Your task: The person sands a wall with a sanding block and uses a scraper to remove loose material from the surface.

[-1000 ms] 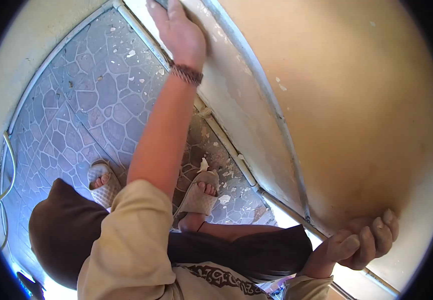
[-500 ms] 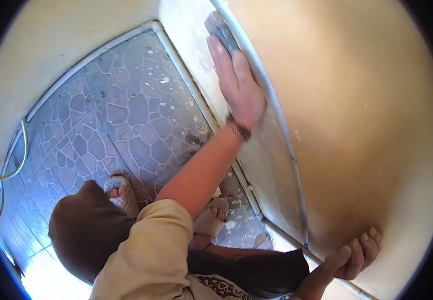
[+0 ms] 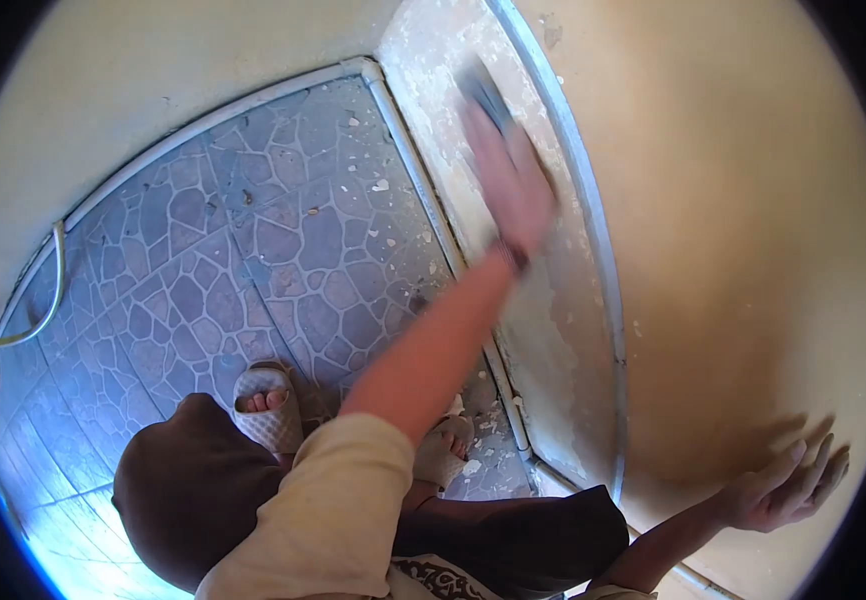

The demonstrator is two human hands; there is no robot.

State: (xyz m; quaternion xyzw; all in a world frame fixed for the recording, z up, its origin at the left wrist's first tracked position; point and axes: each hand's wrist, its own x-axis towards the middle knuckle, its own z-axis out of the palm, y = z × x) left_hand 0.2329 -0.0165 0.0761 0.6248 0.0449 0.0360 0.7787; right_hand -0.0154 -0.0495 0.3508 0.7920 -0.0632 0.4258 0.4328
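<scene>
My left hand (image 3: pixel 513 185) is stretched out along the low, patchy white band (image 3: pixel 571 300) of the right-hand wall. Under its fingers is a flat grey piece (image 3: pixel 487 97) that looks like folded sandpaper, blurred by motion and pressed close to the wall. A dark band (image 3: pixel 511 253) circles that wrist. At the lower right, my right hand (image 3: pixel 788 488) holds nothing; its fingers are spread beside the yellowish upper wall (image 3: pixel 713 250) and cast shadows on it.
A raised grey strip (image 3: pixel 593 225) divides the wall. A pipe (image 3: pixel 423 190) follows the floor edge. Paint flakes (image 3: pixel 381 186) lie on the stone-patterned floor (image 3: pixel 193 290). My sandalled feet (image 3: pixel 271 405) and dark-clothed knee (image 3: pixel 193 490) are below. A pale hose (image 3: pixel 53 290) hangs at left.
The view has shifted a little. My left hand and the grey piece have slid away from the raised strip, down toward the floor. My right hand has reached farther right, its curled fingers spreading.
</scene>
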